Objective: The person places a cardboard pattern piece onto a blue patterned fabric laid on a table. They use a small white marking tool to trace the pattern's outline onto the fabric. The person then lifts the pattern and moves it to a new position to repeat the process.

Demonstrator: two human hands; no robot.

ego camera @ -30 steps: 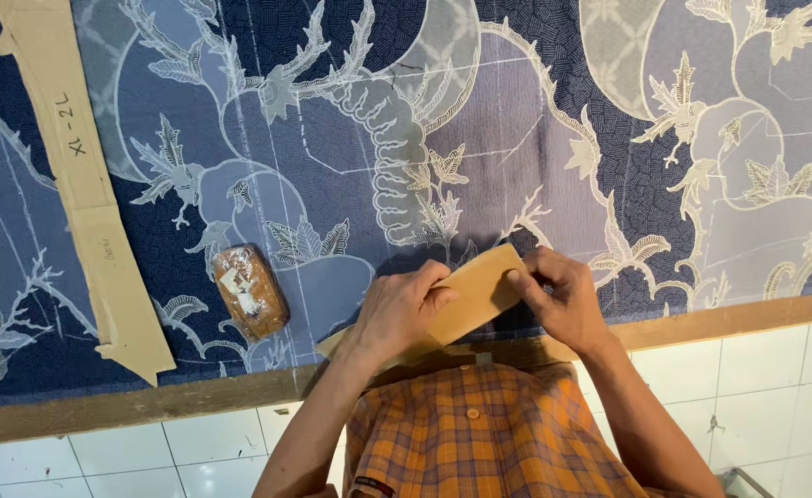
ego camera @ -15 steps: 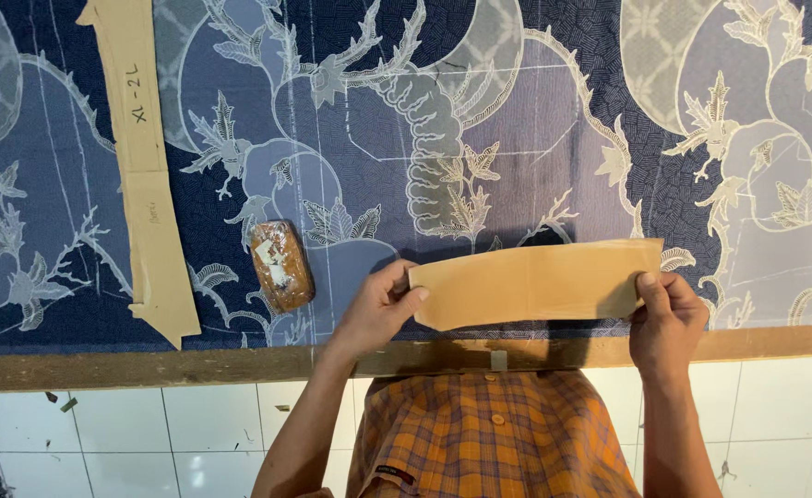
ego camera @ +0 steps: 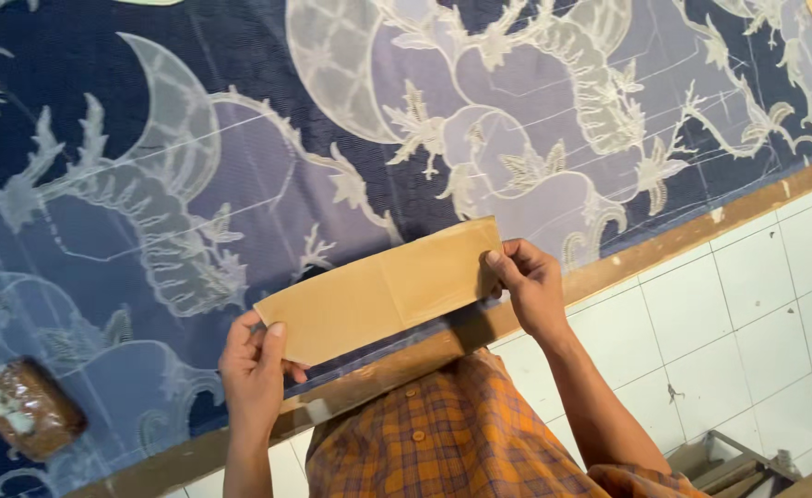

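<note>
Brown paper strip was held flat above the patterned cloth, long axis slanting left-near to right-far, left hand and right hand each pinching one end.

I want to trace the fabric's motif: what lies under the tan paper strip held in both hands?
Under the tan paper strip lies the patterned blue fabric and the table's wooden edge; the motif directly beneath is covered.
</note>
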